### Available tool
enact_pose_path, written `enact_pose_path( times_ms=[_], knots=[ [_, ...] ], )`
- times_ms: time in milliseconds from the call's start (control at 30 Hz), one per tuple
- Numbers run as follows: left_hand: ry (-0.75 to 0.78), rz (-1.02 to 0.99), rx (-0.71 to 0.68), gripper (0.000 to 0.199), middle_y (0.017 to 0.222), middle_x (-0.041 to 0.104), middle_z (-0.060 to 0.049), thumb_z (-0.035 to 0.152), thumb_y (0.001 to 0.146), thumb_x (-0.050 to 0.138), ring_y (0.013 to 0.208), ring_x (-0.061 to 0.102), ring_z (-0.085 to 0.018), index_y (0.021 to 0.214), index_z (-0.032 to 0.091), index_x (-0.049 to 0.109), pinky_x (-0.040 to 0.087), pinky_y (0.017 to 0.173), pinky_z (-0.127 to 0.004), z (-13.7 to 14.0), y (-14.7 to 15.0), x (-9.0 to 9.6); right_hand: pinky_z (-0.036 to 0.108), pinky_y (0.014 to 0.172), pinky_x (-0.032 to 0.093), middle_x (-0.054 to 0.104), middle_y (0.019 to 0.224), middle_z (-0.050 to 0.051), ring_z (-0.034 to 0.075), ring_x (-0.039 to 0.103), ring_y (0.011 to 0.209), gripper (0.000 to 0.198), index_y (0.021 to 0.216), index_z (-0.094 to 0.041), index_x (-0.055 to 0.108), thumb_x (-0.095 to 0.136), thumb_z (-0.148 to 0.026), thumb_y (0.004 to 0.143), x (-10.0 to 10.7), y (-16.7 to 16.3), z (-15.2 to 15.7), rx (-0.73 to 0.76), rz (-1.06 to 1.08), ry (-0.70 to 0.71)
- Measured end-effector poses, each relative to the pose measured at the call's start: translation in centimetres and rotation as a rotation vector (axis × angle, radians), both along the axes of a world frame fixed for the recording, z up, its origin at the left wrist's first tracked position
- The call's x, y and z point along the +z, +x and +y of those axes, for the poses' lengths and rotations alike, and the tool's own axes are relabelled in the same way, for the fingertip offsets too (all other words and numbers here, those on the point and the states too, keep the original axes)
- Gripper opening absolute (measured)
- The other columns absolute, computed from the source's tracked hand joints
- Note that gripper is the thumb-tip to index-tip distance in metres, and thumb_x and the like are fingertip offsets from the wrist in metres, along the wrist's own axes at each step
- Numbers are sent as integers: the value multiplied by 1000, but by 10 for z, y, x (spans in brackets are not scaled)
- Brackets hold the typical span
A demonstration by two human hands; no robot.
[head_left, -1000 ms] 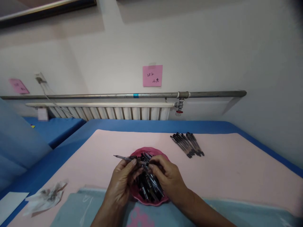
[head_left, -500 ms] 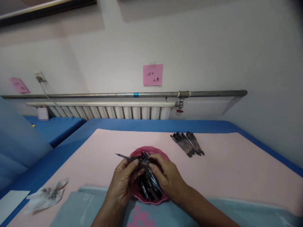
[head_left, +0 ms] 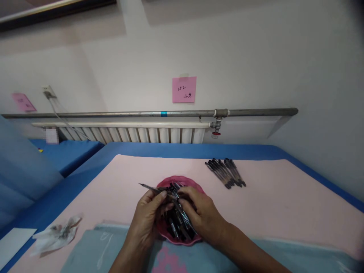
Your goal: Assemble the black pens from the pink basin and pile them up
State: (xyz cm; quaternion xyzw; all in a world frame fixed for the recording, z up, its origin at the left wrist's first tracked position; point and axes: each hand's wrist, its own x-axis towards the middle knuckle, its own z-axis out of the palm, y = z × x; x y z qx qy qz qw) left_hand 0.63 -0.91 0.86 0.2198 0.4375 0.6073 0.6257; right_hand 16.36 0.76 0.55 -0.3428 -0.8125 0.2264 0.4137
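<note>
My left hand (head_left: 147, 214) is closed on a slim pen (head_left: 148, 187), its bare tip pointing up and to the left. My right hand (head_left: 202, 213) is closed too, thumb and fingers pinched at the pen's other end; the small part between them is mostly hidden. Both hands are over a pink scalloped bowl (head_left: 167, 179) full of loose dark pen parts (head_left: 174, 228). Beyond the bowl, to the right, a row of capped black pens (head_left: 223, 172) lies side by side on the pink table cover.
A crumpled, stained tissue (head_left: 58, 237) and a white sheet (head_left: 15, 244) lie at the left. A grey-blue cloth (head_left: 105, 246) runs along the near edge of the pink cover (head_left: 270, 201). Behind the table are a radiator (head_left: 142, 134) and a pipe (head_left: 127, 114).
The right-hand fingers have shifted very slightly around the pen's end. Otherwise the hands, bowl and row of pens stay where they were.
</note>
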Motion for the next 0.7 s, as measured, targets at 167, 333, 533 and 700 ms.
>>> enact_pose_path(
  times_ms=[167,333,533,700],
  knots=[
    [6,37,5,18,72,71,-6,16,65,77,64,67,-13,80,11,68,56,60,-20,-1,-1,0,35,79,50,65,97,3,19,61,90,27,105,-23,53,52,-13,80,1,0,-1,-20,-46,8],
    [16,83,15,23,73,71,-6,21,61,80,64,66,-13,77,11,68,55,60,-20,0,-1,-1,35,78,51,66,94,3,18,63,87,26,104,-25,54,46,-11,83,2,0,-1,14,-25,-50],
    [22,114,5,26,70,70,-5,25,57,82,60,65,-13,75,11,68,53,57,-20,1,0,0,35,76,50,65,93,2,19,61,88,28,100,-24,55,50,-8,78,-1,-1,0,29,-49,-73],
    [62,143,-43,22,70,69,-3,26,62,79,59,63,-11,75,11,69,51,58,-21,2,-3,-5,31,69,48,63,82,-1,16,61,76,21,89,-23,55,52,-7,74,-4,-3,2,14,-3,-233]
  ],
)
